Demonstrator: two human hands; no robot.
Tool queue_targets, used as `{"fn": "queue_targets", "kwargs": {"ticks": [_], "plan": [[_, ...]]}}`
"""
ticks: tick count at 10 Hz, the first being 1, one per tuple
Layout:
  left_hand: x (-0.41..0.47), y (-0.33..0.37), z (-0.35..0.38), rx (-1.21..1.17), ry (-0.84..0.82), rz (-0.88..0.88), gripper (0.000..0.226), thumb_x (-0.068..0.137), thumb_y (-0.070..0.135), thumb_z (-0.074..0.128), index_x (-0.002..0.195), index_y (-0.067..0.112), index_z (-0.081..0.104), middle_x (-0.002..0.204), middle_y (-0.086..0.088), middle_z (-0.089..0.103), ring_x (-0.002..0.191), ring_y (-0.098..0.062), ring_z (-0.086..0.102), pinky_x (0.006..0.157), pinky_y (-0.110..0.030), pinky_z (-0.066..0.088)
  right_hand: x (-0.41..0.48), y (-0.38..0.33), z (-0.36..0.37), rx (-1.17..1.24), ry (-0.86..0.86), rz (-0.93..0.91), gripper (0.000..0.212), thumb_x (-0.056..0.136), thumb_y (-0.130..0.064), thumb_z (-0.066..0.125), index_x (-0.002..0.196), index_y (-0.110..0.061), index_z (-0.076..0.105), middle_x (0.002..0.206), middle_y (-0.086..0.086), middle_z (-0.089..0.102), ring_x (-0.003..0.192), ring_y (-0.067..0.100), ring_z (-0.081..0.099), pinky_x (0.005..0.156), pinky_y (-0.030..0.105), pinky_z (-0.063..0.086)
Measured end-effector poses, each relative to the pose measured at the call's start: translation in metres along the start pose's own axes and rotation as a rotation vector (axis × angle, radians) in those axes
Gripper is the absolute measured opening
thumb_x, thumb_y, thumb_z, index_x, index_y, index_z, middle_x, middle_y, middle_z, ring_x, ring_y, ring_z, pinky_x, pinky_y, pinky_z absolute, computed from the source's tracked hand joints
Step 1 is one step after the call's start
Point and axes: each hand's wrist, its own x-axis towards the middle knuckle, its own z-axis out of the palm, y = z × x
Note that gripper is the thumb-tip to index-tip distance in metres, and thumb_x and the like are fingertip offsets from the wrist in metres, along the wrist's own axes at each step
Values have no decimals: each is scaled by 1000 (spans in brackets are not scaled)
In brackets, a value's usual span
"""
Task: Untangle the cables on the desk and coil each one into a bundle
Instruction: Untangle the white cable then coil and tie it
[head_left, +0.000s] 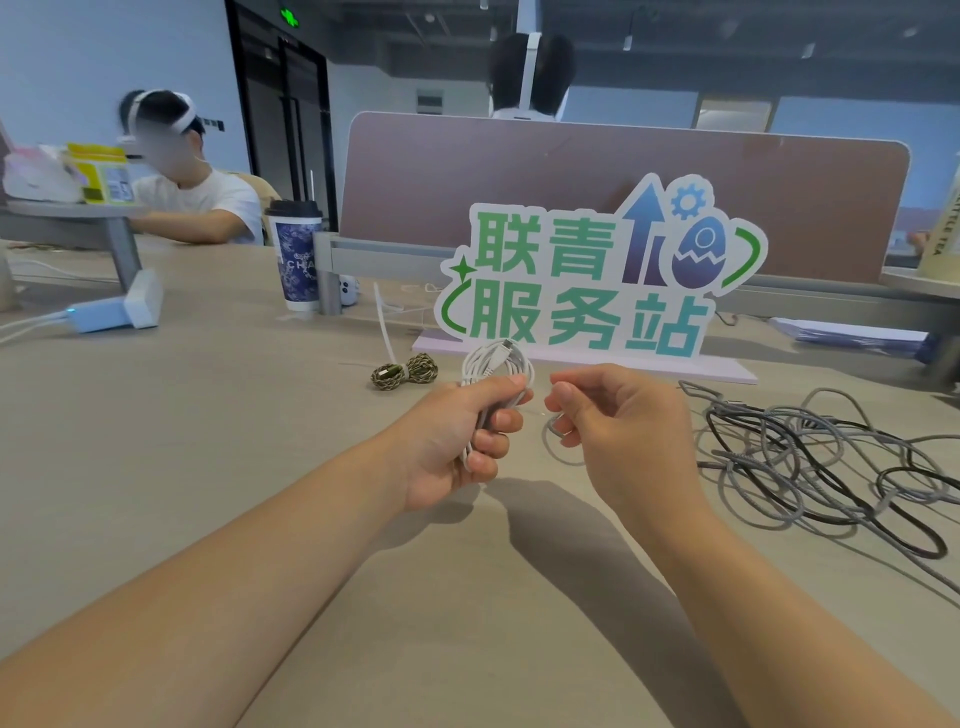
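White cable coiled in your left hand; grey/black tangle not started.

Your left hand (462, 431) is curled round the white cable (474, 366), which is held above the desk (208, 415) as a finished-looking coil with its plug on top. Your right hand (618, 415) has its fingers curled and thumb to forefinger; I can't tell what, if anything, it pinches. The cable looks light, soft and springy, so the loops will likely pop open if you let go. Grip across all the strands at the waist, not by the plug. The braided bundle (405, 370) sits coiled behind, near the sign (587, 280). The tangled grey and black cables (810, 457) lie on your right, with one grey loop (558, 452) running under your right hand, so it could snag. The paper cup (297, 254) is well apart.
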Motion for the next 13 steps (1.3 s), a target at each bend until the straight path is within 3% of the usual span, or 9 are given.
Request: {"fn": "queue_targets", "kwargs": {"ticks": [13], "plan": [[-2, 1, 0, -95, -46, -62, 16, 93, 30, 52, 82, 18, 54, 54, 7, 35, 41, -3, 26, 32, -10, 17, 0, -3, 0, 73, -10, 46, 24, 89, -6, 60, 79, -28, 63, 71, 0, 69, 55, 9, 61, 57, 15, 53]]}}
